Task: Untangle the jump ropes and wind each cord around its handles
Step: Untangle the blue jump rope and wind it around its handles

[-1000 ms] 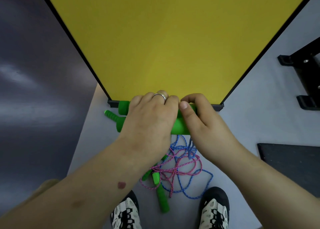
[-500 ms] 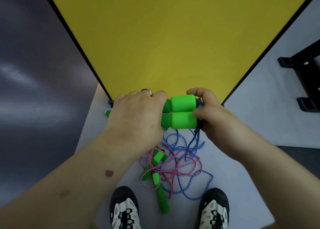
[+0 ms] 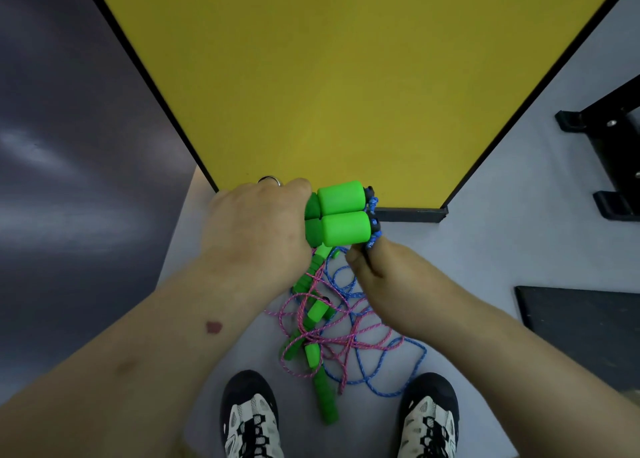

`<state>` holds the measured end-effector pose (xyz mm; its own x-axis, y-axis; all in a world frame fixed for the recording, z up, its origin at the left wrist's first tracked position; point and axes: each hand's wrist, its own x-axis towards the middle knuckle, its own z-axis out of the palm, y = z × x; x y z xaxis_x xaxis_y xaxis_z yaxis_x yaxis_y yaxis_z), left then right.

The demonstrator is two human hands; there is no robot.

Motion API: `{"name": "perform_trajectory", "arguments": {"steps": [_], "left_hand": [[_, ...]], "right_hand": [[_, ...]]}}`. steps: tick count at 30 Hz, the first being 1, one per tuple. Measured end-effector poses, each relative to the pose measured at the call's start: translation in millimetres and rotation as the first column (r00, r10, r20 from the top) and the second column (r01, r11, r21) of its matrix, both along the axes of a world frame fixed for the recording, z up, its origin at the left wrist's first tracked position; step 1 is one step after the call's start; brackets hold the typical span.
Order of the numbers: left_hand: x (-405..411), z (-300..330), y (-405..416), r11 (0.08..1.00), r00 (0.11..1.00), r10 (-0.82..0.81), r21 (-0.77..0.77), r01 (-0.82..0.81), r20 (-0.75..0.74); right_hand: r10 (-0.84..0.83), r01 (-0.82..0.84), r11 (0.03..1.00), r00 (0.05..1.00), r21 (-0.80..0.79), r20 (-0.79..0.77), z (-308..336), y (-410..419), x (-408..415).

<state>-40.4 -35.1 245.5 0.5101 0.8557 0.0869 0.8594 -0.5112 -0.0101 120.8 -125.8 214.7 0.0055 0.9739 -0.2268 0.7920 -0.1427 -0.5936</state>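
Green foam covers the two thick cylindrical jump-rope handles point(image 3: 341, 212) that the left hand point(image 3: 258, 231) grips side by side, one above the other in the head view, their long axes running left to right with the cord ends pointing right. The hand is curled round their left part, knuckles up, a metal ring point(image 3: 269, 180) on one finger, and the forearm reaches in from the lower left. At the right ends of the handles a blue braided cord point(image 3: 373, 204) comes out past dark caps and drops to the right hand point(image 3: 379, 270), which pinches it between thumb and fingers just below and beside the handles; that forearm comes in from the lower right. The blue cord runs on down to the pale grey floor point(image 3: 485, 250), where it lies tangled with a pink braided cord point(image 3: 301, 322) and several slim green plastic handles point(image 3: 323, 388), between two black-and-white shoes point(image 3: 251, 419). A tall yellow panel point(image 3: 329, 77) with a black frame stands beyond the hands. A dark mat point(image 3: 585, 319) lies on the right.
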Motion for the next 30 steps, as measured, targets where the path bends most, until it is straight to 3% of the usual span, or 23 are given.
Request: {"name": "perform_trajectory", "arguments": {"steps": [5, 8, 11, 15, 21, 27, 28, 30], "left_hand": [[-0.9, -4.2, 1.3, 0.999, 0.999, 0.025, -0.034, -0.027, -0.045], [-0.3, -2.9, 1.1, 0.999, 0.998, 0.002, -0.037, -0.004, -0.055], [1.2, -1.7, -0.2, 0.998, 0.998, -0.039, -0.047, 0.037, -0.049], [5.9, 3.8, -6.4, 0.986, 0.988, -0.148, -0.079, 0.145, -0.039], [7.8, 15.3, -9.5, 0.976, 0.977, -0.214, -0.04, 0.214, 0.022], [7.8, 18.8, -9.4, 0.982, 0.978, -0.185, -0.02, 0.187, 0.096], [7.4, 20.0, -8.3, 0.985, 0.98, -0.167, -0.025, 0.17, 0.106], [5.9, 21.3, -5.6, 0.99, 0.985, -0.126, -0.04, 0.132, 0.12]], "right_hand": [[0.112, -0.1, 0.994, 0.89, -0.05, 0.442, 23.5, -10.7, -7.6], [0.154, -0.185, 0.983, 0.841, 0.008, 0.519, 51.8, 2.1, -1.2], [0.217, -0.209, 0.976, 0.901, -0.064, 0.375, 83.1, 26.1, 22.9], [0.147, -0.149, 0.988, 0.988, -0.049, -0.053, 91.8, 44.9, 51.4], [0.008, -0.041, 0.998, 0.844, -0.05, -0.537, 75.3, 55.7, 59.1], [-0.236, 0.084, 0.967, 0.653, -0.242, -0.719, 44.8, 54.8, 54.7], [-0.261, 0.105, 0.961, 0.657, -0.257, -0.707, 40.0, 52.2, 52.2], [-0.284, 0.158, 0.953, 0.755, -0.257, -0.591, 35.3, 44.4, 45.7]]}}
